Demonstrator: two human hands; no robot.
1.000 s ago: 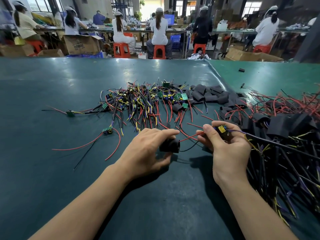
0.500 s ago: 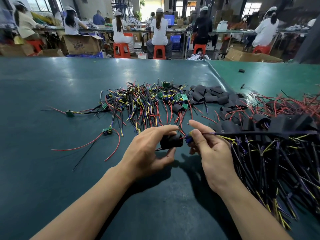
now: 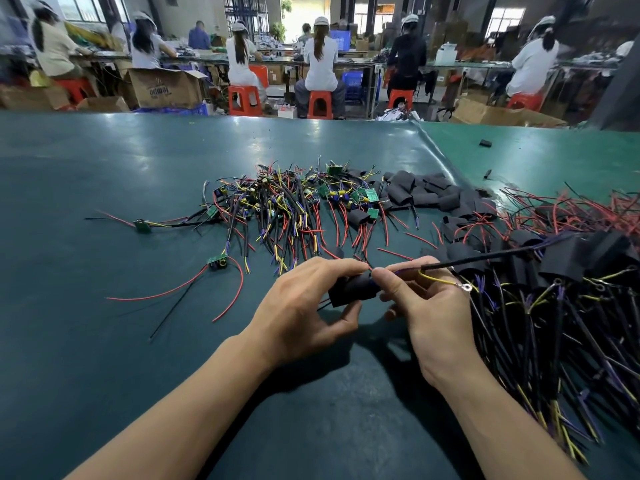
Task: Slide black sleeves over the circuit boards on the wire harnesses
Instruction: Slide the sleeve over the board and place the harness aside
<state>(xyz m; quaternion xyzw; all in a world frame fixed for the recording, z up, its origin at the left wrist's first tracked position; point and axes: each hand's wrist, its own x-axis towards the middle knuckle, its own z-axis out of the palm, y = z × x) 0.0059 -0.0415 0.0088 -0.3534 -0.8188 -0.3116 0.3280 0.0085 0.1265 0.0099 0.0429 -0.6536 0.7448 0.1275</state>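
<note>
My left hand [image 3: 304, 306] grips a black sleeve [image 3: 353, 289] between thumb and fingers, just above the green table. My right hand [image 3: 426, 306] pinches the wire harness at the sleeve's right mouth; its black cable [image 3: 491, 259] and a yellow wire with a ring terminal [image 3: 465, 287] trail to the right. The circuit board of this harness is hidden inside the sleeve or behind my fingers. Red wire ends poke out of the sleeve's left side.
A tangle of unsleeved harnesses with green boards [image 3: 294, 202] lies ahead. Loose black sleeves [image 3: 426, 192] sit behind it to the right. Sleeved harnesses [image 3: 561, 289] are heaped at the right. Two single harnesses [image 3: 218, 263] lie left. Seated people work at benches beyond the table.
My right hand has moved left to the sleeve, and the board with its yellow part has gone out of sight. The sleeve now covers more of the harness, and the cable trails right.
</note>
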